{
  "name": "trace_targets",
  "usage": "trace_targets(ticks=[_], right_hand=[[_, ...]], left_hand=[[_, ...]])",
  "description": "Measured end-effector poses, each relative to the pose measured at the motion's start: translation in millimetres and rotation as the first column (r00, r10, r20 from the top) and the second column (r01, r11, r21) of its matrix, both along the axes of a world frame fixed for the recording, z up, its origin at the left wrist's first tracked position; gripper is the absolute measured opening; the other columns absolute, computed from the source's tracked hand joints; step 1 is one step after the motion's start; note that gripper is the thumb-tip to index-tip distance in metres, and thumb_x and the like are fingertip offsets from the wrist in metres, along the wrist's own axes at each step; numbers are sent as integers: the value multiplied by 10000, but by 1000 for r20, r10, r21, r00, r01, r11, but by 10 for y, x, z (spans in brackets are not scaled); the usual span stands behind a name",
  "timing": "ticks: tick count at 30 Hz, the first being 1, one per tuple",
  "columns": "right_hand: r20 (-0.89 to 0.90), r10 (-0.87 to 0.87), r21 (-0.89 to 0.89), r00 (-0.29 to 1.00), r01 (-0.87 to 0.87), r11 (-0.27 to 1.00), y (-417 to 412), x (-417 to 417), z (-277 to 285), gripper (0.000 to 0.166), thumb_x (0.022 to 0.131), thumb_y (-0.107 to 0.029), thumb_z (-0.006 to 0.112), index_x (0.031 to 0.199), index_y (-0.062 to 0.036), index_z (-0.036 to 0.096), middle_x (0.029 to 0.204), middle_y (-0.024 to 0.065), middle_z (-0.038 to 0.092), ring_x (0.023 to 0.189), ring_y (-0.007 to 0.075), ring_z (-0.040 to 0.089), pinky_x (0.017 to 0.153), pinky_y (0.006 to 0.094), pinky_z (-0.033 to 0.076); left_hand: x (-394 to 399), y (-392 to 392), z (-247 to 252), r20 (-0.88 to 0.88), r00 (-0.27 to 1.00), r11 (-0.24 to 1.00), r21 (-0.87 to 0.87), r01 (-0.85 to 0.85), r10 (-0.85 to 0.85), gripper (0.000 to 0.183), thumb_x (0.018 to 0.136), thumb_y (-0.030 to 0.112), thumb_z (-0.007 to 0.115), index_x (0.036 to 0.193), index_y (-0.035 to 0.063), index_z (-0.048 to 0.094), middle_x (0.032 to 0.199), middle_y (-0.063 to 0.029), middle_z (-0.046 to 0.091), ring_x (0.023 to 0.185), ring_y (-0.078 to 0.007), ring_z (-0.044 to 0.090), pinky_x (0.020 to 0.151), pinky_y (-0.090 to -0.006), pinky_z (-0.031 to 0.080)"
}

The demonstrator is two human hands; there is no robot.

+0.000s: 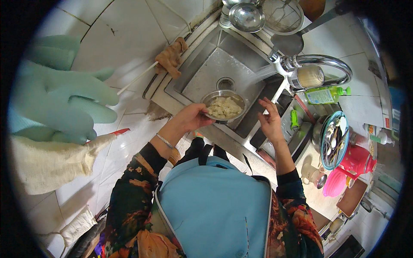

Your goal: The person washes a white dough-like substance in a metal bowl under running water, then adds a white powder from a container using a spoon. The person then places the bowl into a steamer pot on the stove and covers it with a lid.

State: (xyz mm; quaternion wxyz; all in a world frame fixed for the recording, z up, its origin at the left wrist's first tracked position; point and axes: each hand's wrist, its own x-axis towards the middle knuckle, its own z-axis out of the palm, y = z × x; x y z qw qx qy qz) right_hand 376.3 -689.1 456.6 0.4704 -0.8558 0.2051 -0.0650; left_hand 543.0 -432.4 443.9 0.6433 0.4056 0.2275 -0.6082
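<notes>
My left hand [193, 116] grips the near left rim of a round stainless steel bowl [222, 92]. Pale, lumpy, wet-looking food [225, 108] fills much of that bowl, which is over the front edge of a stainless steel sink [200, 74]. My right hand [270, 121] is apart from the bowl, to its right, fingers spread and holding nothing. Beyond it, a chrome faucet [335, 64] with a filter attachment [310, 76] sends a spray of water [262, 73] into the basin. The drain [226, 84] shows just past the bowl.
A brown cloth [172, 56] lies at the sink's left rim. Pale green rubber gloves [61, 90] hang at left. Strainers [284, 16] and a ladle [246, 17] are behind the sink. At right are a green bottle [322, 95], a green peeler [294, 119] and a blue utensil basket [335, 140].
</notes>
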Motion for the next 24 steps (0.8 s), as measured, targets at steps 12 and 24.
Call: trace_targets(ticks=[12,24], right_hand=[[-75,-53,12,996,54,998,-120,8,-117,426,796,-28,607,1205,-134,556,1368,122,425,1136,238,514,754,280,488],[-46,-115,11,992,116,993,-239,-50,-231,454,772,-4,616,1204,-127,557,1350,137,434,1003,207,562,660,262,476]], left_hand=[[365,-272,-250,-38,994,990,93,106,-103,271,748,94,526,969,-64,519,848,-186,623,691,-246,652,588,-319,590],[674,-535,-436,-5,988,979,132,156,-156,285,732,92,528,977,-48,497,904,-186,591,707,-285,634,605,-347,560]])
